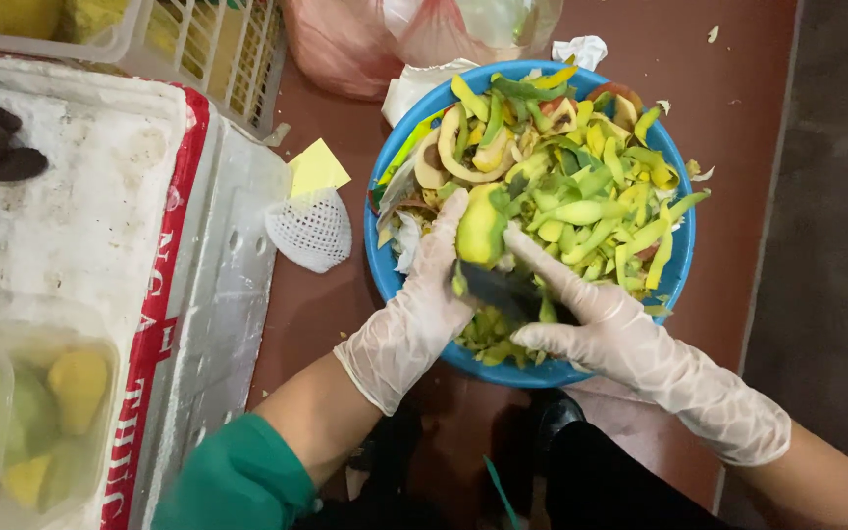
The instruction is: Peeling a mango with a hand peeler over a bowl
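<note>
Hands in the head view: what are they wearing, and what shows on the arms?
Both the left hand and the right hand wear thin, translucent whitish disposable gloves, loose and crinkled, ending in baggy cuffs past the wrists. A green sleeve covers the left upper arm; the forearms are bare.

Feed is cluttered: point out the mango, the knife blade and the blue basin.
mango (pixel 480 226), head view, middle of its yellow-green skin
knife blade (pixel 503 290), head view, dark flat of blade
blue basin (pixel 382 270), head view, left rim
</note>
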